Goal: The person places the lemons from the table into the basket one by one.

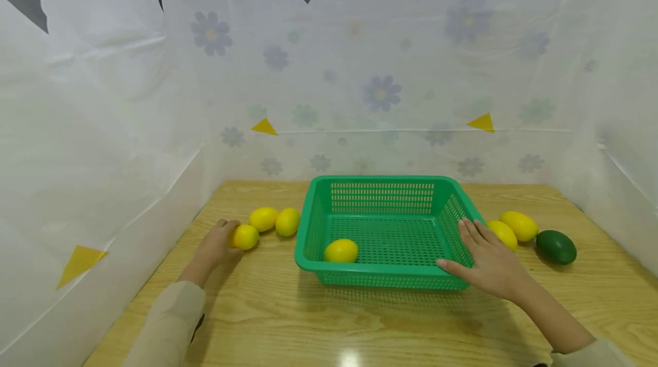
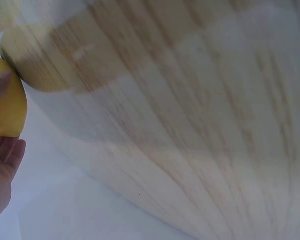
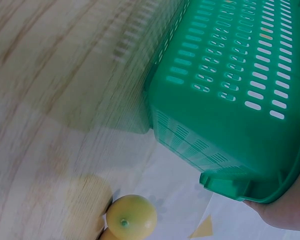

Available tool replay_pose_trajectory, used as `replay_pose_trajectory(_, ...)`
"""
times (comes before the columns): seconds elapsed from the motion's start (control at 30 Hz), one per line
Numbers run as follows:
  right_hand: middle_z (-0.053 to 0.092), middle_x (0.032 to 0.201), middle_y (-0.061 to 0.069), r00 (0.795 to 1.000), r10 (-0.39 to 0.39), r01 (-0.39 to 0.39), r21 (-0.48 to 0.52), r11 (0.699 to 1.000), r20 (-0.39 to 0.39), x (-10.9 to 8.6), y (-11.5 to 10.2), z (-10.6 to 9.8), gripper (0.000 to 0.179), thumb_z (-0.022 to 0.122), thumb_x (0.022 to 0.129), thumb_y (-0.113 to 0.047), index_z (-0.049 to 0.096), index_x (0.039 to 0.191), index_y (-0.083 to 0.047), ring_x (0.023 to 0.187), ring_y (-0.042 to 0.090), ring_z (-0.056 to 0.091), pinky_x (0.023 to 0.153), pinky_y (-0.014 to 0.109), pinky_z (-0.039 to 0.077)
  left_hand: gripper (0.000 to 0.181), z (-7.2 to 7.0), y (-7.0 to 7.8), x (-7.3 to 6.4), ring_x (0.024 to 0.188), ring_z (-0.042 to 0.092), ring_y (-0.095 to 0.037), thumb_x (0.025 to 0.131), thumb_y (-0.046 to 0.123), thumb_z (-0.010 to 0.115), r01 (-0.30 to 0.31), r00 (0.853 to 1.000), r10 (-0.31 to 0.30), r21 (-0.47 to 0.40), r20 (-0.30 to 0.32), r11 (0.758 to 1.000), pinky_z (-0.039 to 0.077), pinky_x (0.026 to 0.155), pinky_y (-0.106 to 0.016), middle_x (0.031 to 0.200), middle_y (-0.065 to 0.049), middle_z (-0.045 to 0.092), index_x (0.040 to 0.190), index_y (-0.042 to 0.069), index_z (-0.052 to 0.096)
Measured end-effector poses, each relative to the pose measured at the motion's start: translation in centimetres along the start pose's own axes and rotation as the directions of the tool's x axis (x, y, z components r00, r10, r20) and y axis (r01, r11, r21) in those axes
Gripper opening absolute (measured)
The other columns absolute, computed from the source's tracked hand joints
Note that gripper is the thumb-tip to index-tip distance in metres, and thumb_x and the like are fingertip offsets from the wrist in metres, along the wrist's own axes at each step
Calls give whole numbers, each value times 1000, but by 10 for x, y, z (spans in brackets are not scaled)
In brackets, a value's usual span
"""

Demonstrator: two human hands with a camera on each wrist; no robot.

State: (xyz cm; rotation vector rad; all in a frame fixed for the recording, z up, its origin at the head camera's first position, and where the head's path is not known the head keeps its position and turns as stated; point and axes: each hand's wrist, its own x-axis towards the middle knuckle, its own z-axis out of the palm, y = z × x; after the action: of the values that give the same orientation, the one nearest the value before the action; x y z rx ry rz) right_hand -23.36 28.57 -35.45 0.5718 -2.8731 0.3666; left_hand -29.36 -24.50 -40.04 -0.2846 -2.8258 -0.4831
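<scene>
At the left, my left hand (image 1: 215,244) grips a yellow lemon (image 1: 245,237) low over the table; in the left wrist view the thumb and fingertips are on opposite sides of this lemon (image 2: 12,107). Two more lemons, one (image 1: 264,219) beside another (image 1: 288,222), lie just right of it. A green plastic basket (image 1: 385,267) stands in the middle with one lemon (image 1: 341,251) inside, near its front left corner. My right hand (image 1: 490,264) rests on the basket's right rim, fingers extended over the edge and thumb along the front rim.
Right of the basket lie two lemons, one (image 1: 504,235) partly behind the right hand and another (image 1: 519,226) farther back. Next to them is a dark green avocado-shaped fruit (image 1: 556,247). White flowered sheeting (image 1: 329,70) encloses the wooden table (image 1: 288,321) at the back and sides.
</scene>
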Motion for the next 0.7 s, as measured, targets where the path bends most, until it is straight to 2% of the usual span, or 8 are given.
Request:
replay_pose_trajectory(0.57,20,147,34,1000,6,-5,-8,1000,10,0,0,1,93,52,87,-56,20,143,11,133,53,19,104,64,21,62,1,0,-3,99,56,-41,70,13,80,8,1000,-8,-18,-7,1000,45,89,-57,111,-26,52,121,-6,51)
replay_pose_trajectory(0.7,20,147,34,1000,4,-3,-1,1000,7,0,0,0,92,52,87,-55,20,143,11,133,54,19,104,65,21,61,0,3,-4,99,56,-40,70,13,80,-9,1000,8,-37,-20,999,45,90,-57,110,-25,52,121,-6,51)
